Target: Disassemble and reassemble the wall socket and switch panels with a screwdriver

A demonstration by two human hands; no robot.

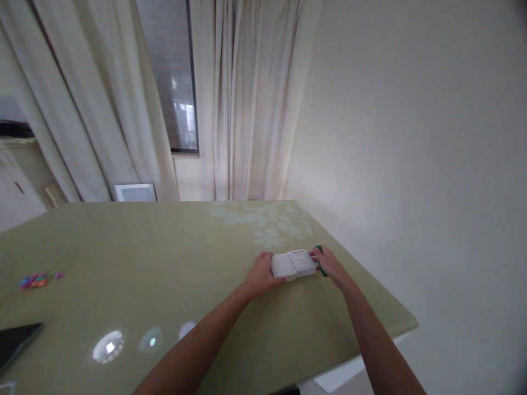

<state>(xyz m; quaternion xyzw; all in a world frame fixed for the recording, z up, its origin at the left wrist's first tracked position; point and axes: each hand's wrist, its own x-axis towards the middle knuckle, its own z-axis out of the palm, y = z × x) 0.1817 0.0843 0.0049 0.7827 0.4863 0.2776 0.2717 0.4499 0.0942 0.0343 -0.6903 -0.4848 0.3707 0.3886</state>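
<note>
Closely, our left hand (260,274) wraps the left end of a white box (283,266), thumb along its near edge and fingers at its far left corner, so we have it in a narrow grip. Our right hand (332,267) sits at the opposite end, its fingers pinched round a curved green item (321,262); what that item is, and whether it touches the box beside it, we cannot tell.

Between the hands lies a second white box (302,262) with socket holes on its upper face, touching the first on the right. We see the pair's long axis run mostly left to right, its right end slightly farther away. The relation that counts is this: we have one hand at each end, the left nearer the plain box, the right nearer the socketed one.

Both boxes are toward the right side of the greenish tabletop (164,247). Farther off, we see a pale leaf pattern (267,219) beyond them, a colourful cluster (39,281) well apart on the left, and curtains (255,82) past the far edge.
</note>
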